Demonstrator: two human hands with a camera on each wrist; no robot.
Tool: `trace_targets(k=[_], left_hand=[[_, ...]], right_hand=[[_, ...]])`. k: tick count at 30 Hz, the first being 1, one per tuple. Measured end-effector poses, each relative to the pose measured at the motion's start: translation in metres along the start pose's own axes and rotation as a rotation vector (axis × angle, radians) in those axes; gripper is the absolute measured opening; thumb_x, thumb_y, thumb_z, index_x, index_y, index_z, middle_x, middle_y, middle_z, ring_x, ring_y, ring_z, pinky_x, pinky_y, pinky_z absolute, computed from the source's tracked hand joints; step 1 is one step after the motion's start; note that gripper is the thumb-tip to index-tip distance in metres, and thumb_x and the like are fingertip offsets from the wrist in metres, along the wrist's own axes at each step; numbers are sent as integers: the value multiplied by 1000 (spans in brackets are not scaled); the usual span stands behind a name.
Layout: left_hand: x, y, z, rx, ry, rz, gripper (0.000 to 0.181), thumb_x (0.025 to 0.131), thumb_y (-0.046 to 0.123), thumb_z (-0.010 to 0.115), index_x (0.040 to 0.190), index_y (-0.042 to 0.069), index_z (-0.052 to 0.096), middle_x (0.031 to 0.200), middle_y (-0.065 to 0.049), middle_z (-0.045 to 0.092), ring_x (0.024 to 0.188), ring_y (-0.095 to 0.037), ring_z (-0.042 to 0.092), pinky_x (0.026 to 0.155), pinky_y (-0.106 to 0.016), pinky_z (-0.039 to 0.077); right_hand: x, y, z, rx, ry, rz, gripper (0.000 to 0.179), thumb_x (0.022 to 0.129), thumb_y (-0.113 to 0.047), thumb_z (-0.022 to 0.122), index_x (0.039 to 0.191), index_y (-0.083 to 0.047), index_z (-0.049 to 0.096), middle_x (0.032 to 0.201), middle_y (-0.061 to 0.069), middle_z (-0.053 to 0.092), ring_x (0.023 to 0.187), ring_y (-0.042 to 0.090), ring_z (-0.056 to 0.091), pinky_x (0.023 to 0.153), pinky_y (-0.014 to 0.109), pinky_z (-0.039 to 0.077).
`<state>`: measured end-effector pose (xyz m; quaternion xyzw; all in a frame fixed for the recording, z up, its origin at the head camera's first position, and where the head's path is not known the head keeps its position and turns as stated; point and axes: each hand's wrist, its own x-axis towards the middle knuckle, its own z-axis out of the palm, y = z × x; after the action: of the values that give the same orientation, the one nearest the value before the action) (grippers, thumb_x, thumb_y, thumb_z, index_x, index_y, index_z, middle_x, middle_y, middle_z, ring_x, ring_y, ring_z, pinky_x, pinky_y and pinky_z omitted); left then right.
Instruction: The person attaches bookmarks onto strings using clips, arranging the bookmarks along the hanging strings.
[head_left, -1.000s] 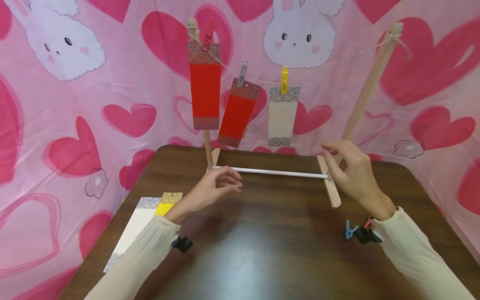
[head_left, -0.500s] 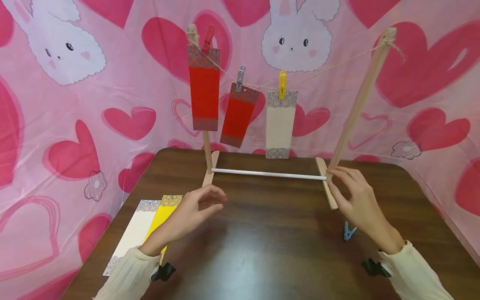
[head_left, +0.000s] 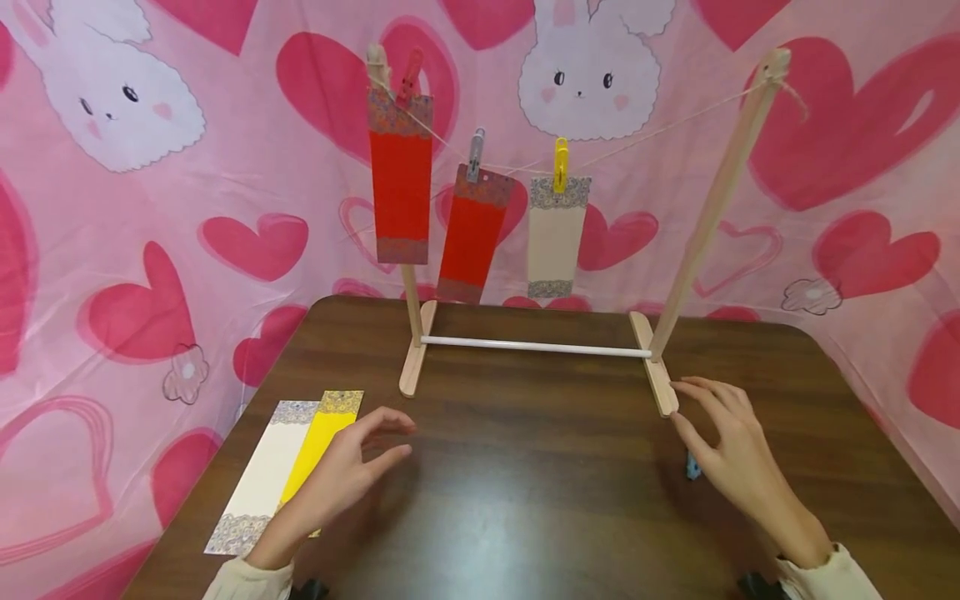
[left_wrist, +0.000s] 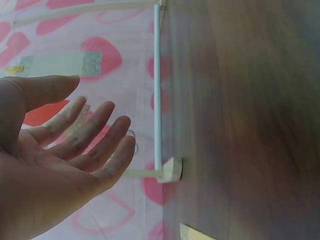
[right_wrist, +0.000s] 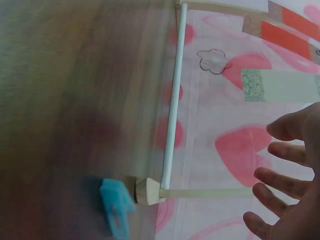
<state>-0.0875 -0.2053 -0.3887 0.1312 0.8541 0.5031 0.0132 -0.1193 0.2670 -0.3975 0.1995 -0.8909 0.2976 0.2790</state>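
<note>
My left hand (head_left: 352,462) hovers near a yellow card (head_left: 315,437) that overlaps a white card (head_left: 258,479) on the table; its fingers are loosely bent with nothing between them, as the left wrist view also shows. My right hand (head_left: 738,450) is raised beside the front of the stand's right foot (head_left: 660,392), holding nothing. A blue clothespin (right_wrist: 116,207) lies on the table, partly hidden by that hand in the head view. From the string hang two red cards (head_left: 401,187) and a white card (head_left: 555,242), under red, grey and yellow clothespins (head_left: 561,165).
The wooden stand has two uprights (head_left: 712,208) joined low down by a white rod (head_left: 536,346). A string slopes between their tops and sags in the middle. Behind the brown table (head_left: 525,500) hangs a pink cloth with hearts and rabbits (head_left: 255,242).
Both hands have drawn back from the stand toward the body, the right one dropping away from the right upright. The hanging white card has swung slightly.
</note>
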Motion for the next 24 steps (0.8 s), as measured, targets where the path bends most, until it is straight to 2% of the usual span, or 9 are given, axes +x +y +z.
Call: trace_targets(k=[4,7,10,11,15,19,22,24], left_hand=[[-8,-1,-1,50,16,-28,33,88,7,76,118,12,64,116,-4,68,112,-30,64,97,-49,50],[-12,-3,-2,84,36,-39,34,87,7,76,118,13,64,116,-2,68,113,-29,64,96,-49,51],[-17,-6,-3,142,59,-25,35,86,8,77,119,13,64,116,0,68,113,-27,64,96,-50,51],[-18,-7,-3,163,68,-23,36,86,8,77,119,13,64,116,1,68,113,-27,64,95,-51,51],[-25,-12,-8,224,99,-32,37,85,10,78,119,16,63,117,0,67,114,-28,61,94,-57,50],[-32,-20,-14,261,135,-17,37,85,11,79,119,14,64,118,-1,66,116,-31,59,95,-58,49],[-38,-28,-20,316,179,7,37,84,11,80,118,11,64,118,-4,66,116,-35,59,94,-58,48],[-40,-33,-25,370,221,14,37,83,10,80,117,9,64,118,-9,65,115,-37,58,94,-59,47]], right_hand=[[-13,5,-4,-18,-15,26,44,81,-1,76,123,-1,64,129,19,58,121,39,44,100,32,30],[-22,9,-7,-35,-13,40,45,81,-2,77,124,-2,64,130,20,58,119,37,44,86,24,36],[-31,11,-10,-44,-7,80,47,80,-2,78,125,-4,65,130,18,59,111,27,44,70,21,33],[-35,11,-11,-40,-5,99,47,80,-2,79,125,-5,65,129,16,59,108,24,43,68,20,33],[-48,12,-14,-19,0,210,46,83,-5,79,127,-9,65,124,10,61,103,17,40,74,23,29],[-60,16,-17,1,6,325,44,88,-11,76,130,-14,64,131,5,59,119,12,41,91,20,29],[-69,21,-20,34,22,402,42,91,-14,73,132,-14,63,138,-5,55,125,-3,38,97,11,27],[-75,25,-22,74,40,459,40,93,-14,71,132,-12,63,135,-14,54,118,-12,41,96,6,30]])
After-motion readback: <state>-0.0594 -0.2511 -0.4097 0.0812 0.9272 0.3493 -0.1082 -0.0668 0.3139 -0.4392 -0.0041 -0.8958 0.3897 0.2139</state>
